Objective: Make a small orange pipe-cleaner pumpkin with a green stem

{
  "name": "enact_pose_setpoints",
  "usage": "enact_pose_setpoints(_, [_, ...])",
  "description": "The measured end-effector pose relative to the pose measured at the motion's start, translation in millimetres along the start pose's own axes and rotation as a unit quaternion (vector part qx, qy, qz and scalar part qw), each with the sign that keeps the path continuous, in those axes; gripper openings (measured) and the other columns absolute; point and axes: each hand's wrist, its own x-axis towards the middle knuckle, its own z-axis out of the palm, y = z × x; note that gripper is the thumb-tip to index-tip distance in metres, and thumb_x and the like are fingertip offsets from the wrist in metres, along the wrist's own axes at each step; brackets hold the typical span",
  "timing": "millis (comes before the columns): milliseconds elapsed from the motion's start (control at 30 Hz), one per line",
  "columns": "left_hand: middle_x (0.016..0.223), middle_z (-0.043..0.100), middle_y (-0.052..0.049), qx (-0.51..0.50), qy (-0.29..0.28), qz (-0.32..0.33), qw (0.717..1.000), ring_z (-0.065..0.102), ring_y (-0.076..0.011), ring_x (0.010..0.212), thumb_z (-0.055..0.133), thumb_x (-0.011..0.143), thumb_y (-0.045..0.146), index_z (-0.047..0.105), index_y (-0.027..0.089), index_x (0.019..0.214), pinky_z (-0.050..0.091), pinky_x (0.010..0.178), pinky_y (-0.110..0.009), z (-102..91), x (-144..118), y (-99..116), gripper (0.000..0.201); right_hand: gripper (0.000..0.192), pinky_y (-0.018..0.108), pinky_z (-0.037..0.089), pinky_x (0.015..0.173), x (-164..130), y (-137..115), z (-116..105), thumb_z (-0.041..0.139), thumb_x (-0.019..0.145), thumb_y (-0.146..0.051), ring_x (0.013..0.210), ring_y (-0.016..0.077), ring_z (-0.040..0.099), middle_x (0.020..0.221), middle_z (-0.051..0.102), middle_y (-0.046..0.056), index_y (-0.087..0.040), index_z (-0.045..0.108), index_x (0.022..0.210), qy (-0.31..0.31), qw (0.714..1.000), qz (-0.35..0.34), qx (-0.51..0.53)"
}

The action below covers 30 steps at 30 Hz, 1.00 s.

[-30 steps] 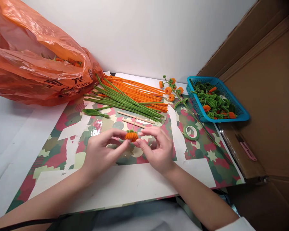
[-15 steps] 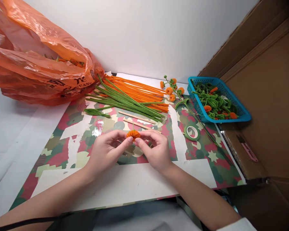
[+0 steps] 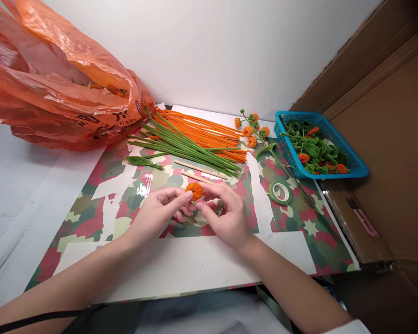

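Both hands' grip, left hand (image 3: pixel 158 212) and right hand (image 3: pixel 226 215), has lifted the orange ball (image 3: pixel 194 189) slightly; the blue basket (image 3: pixel 348 158) holds green-and-orange twists.

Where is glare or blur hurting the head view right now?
Head view: a bright glare patch sits on the glossy camouflage mat left of the left hand; the orange pompom pinched between it and the right hand looks slightly soft; straight edges bow toward the frame borders; lighting is even, shadows faint.
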Motion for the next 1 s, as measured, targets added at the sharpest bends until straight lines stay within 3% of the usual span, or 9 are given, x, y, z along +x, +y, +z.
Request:
enact_pose_setpoints(100, [0.060,0.062,-0.001,0.029,-0.021,0.047,0.998,0.054,-0.0104,0.048,0.063,0.084,0.051,0.063,0.018,0.064,0.045,0.045,-0.021,1.8,-3,3,0.038,0.025,0.024,0.058,0.061,2,0,-3,0.061,0.085,-0.010,0.084,0.0149,0.067,0.093,0.070,0.004,-0.023,0.069,0.105,-0.028,0.994,-0.089,-0.064])
enact_pose_setpoints(267, [0.054,0.046,0.002,0.139,-0.026,0.154,0.978,0.049,-0.0131,0.050,0.047,0.093,0.045,0.057,0.021,0.061,0.045,0.046,-0.024,2.2,-5,7,0.041,0.020,0.025,0.055,0.057,4,0,-6,0.058,0.087,-0.011,0.080,0.0156,0.067,0.089,0.072,0.002,-0.024,0.065,0.101,-0.033,0.987,-0.120,-0.099])
enact_pose_setpoints(367, [0.078,0.058,-0.004,0.237,0.005,0.268,0.934,0.059,-0.0192,0.081,0.047,0.093,0.037,0.063,0.021,0.062,0.054,0.074,-0.032,-0.4,-4,7,0.038,0.014,0.028,0.056,0.063,4,0,-7,0.062,0.086,-0.015,0.077,0.0158,0.066,0.087,0.072,0.002,-0.023,0.063,0.098,-0.028,0.982,-0.147,-0.113])
enact_pose_setpoints(467, [0.108,0.063,-0.008,0.267,-0.009,0.325,0.907,0.055,-0.0241,0.114,0.047,0.094,0.030,0.069,0.023,0.073,0.047,0.098,-0.038,-1.7,-3,9,0.031,0.012,0.029,0.055,0.065,4,-2,-7,0.065,0.085,-0.017,0.075,0.0158,0.065,0.084,0.071,0.002,-0.023,0.061,0.095,-0.020,0.980,-0.162,-0.111])
enact_pose_setpoints(533, [0.104,0.066,-0.008,0.245,-0.044,0.316,0.916,0.059,-0.0232,0.108,0.045,0.095,0.030,0.067,0.022,0.073,0.049,0.094,-0.037,-1.4,-4,10,0.032,0.010,0.027,0.053,0.061,3,-3,-7,0.063,0.086,-0.017,0.072,0.0150,0.063,0.082,0.070,0.002,-0.023,0.061,0.093,-0.020,0.982,-0.158,-0.103])
enact_pose_setpoints(667, [0.066,0.062,-0.003,0.180,-0.081,0.265,0.944,0.058,-0.0162,0.063,0.047,0.095,0.038,0.053,0.021,0.059,0.050,0.061,-0.028,-0.6,-4,11,0.040,0.002,0.024,0.048,0.053,3,-7,-6,0.061,0.088,-0.023,0.065,0.0131,0.059,0.077,0.068,0.000,-0.023,0.061,0.090,-0.032,0.986,-0.130,-0.097])
enact_pose_setpoints(800, [0.062,0.060,-0.001,0.171,-0.076,0.252,0.949,0.054,-0.0140,0.058,0.049,0.094,0.039,0.052,0.020,0.059,0.045,0.054,-0.025,-1.1,-3,10,0.040,0.007,0.027,0.049,0.059,5,-9,-8,0.063,0.086,-0.027,0.064,0.0138,0.059,0.074,0.067,0.000,-0.021,0.061,0.088,-0.052,0.987,-0.111,-0.107])
enact_pose_setpoints(1000, [0.064,0.058,0.001,0.146,-0.094,0.221,0.960,0.057,-0.0127,0.057,0.050,0.094,0.038,0.056,0.021,0.069,0.048,0.053,-0.023,-1.7,-4,9,0.031,0.004,0.035,0.053,0.076,6,-5,-10,0.058,0.086,-0.019,0.088,0.0205,0.063,0.090,0.067,0.007,-0.021,0.060,0.090,-0.043,0.981,-0.121,-0.146])
